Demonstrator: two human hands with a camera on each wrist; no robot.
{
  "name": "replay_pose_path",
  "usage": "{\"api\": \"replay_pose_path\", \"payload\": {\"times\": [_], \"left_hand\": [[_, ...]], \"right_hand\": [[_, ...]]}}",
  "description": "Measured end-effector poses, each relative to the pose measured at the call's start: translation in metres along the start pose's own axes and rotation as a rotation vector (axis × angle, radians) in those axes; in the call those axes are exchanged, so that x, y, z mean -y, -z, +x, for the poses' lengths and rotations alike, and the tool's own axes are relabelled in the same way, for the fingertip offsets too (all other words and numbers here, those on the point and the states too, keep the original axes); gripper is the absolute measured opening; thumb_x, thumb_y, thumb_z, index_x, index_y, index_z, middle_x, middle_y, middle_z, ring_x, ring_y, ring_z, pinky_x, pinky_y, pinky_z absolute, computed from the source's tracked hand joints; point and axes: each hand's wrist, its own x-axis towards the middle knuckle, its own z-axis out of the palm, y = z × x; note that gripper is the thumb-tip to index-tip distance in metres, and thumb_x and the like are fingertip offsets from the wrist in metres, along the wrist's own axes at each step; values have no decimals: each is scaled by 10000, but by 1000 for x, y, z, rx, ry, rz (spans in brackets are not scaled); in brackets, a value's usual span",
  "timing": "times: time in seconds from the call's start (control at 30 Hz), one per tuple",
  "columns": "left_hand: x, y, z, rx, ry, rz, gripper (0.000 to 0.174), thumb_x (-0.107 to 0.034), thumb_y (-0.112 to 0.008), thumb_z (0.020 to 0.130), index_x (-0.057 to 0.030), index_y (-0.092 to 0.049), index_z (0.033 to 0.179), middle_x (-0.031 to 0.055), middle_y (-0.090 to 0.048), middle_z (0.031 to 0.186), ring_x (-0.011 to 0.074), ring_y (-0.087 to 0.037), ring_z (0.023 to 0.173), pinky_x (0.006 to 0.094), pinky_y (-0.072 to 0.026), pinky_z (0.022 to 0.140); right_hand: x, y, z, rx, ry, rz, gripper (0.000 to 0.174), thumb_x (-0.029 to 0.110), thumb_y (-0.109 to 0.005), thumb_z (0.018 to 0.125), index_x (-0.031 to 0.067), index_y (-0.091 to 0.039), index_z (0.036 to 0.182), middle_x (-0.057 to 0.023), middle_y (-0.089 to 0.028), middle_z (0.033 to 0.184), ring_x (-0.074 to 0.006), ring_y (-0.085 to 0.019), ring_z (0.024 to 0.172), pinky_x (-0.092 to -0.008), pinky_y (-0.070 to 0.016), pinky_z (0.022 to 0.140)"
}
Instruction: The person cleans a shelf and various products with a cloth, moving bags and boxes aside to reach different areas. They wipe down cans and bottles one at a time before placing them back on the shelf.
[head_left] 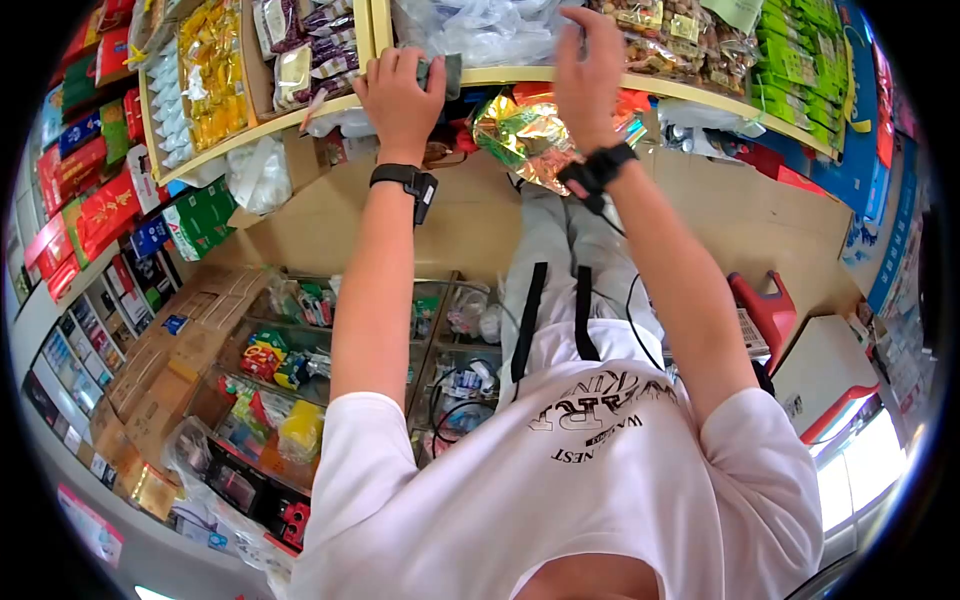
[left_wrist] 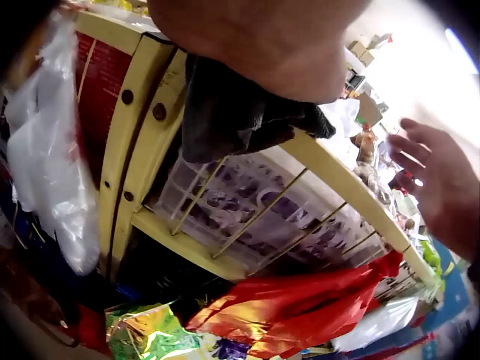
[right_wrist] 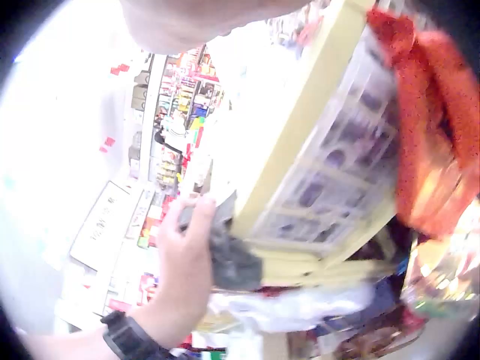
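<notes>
My left hand [head_left: 403,100] grips a dark grey cloth [head_left: 450,78] at the front rail of the yellow rack [head_left: 500,75]. Seen from the left wrist, the cloth [left_wrist: 232,112] hangs over the rail and partly hides the purple-patterned bin below. The right wrist view shows the left hand [right_wrist: 187,262] with thumb and fingers around the cloth [right_wrist: 234,262]. My right hand [head_left: 588,85], blurred, is raised over the same rail, right of the cloth, its fingers loose and holding nothing. Clear plastic bags [head_left: 480,30] fill the bin between the hands.
Snack packets, yellow [head_left: 215,75] and green [head_left: 790,70], fill the rack at both sides. A shiny gold-and-green bag [head_left: 525,135] and a red bag [left_wrist: 300,307] hang below the rail. Behind me on the floor are brown cartons [head_left: 180,350] and a red stool [head_left: 768,310].
</notes>
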Motion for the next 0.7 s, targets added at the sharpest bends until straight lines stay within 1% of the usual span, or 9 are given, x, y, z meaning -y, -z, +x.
{"api": "replay_pose_path", "payload": {"times": [0.1, 0.17, 0.23, 0.27, 0.3, 0.4, 0.5, 0.57, 0.7], "left_hand": [[-26, -19, -3, -53, 8, 12, 164, -326, -715, 853, -191, -636, 803, -17, -598, 843, 240, -571, 839, 429, -360, 752], [-71, -31, -6, -55, -11, -19, 148, -296, -727, 788, -222, -606, 744, -27, -583, 779, 224, -566, 782, 411, -344, 698], [-118, -38, -5, -29, -56, -124, 146, -263, -713, 823, -198, -603, 753, -31, -578, 748, 197, -590, 746, 395, -351, 690], [-134, -41, -2, -31, -62, -114, 146, -259, -718, 820, -198, -602, 755, -28, -561, 736, 194, -590, 741, 389, -350, 684], [-143, -44, 4, -38, -71, -105, 147, -255, -722, 816, -198, -602, 756, -25, -545, 723, 191, -590, 737, 384, -350, 678], [-125, -41, 15, 29, -203, -179, 154, -240, -731, 817, -196, -602, 744, -16, -529, 713, 206, -589, 721, 383, -372, 660], [-64, -29, 23, 103, -270, -341, 177, -202, -728, 822, -172, -586, 722, -1, -522, 708, 224, -573, 686, 385, -394, 629], [-33, -27, 25, 53, -274, -311, 190, -166, -725, 808, -147, -566, 706, 10, -516, 703, 235, -557, 661, 382, -404, 604], [-49, -30, 24, 51, -200, -193, 184, -143, -720, 787, -138, -557, 701, 7, -514, 700, 228, -546, 645, 373, -385, 590]], "right_hand": [[-33, 48, 27, 176, 103, -37, 136, 63, -619, 922, 48, -649, 1053, -144, -645, 933, -382, -602, 909, -475, -460, 863], [-64, 51, 40, 297, 173, -186, 159, 76, -629, 917, 54, -654, 1073, -146, -639, 990, -378, -597, 963, -469, -471, 877], [-91, 43, 40, 429, 398, -353, 254, 236, -650, 936, 106, -657, 1154, -60, -709, 1106, -241, -657, 1052, -418, -495, 944], [-91, 40, 45, 331, 542, -392, 176, 168, -678, 900, 129, -665, 1072, 27, -679, 856, -197, -664, 856, -360, -510, 792], [-89, 37, 47, 331, 542, -401, 176, 168, -678, 900, 129, -665, 1072, 27, -679, 856, -197, -664, 856, -360, -510, 792], [-86, 40, 42, 435, 582, -425, 209, 187, -687, 885, 135, -643, 1082, 16, -659, 867, -188, -663, 891, -361, -517, 778], [-86, 41, 39, 530, 557, -382, 294, 219, -704, 884, 132, -612, 1149, 12, -665, 889, -182, -660, 895, -376, -522, 778], [-87, 44, 38, 551, 556, -355, 376, 242, -715, 887, 136, -574, 1220, 0, -659, 881, -191, -669, 872, -379, -533, 729], [-92, 42, 34, 669, 446, -356, 363, 238, -702, 928, 128, -591, 1256, -28, -688, 888, -224, -698, 796, -364, -520, 635]]}}
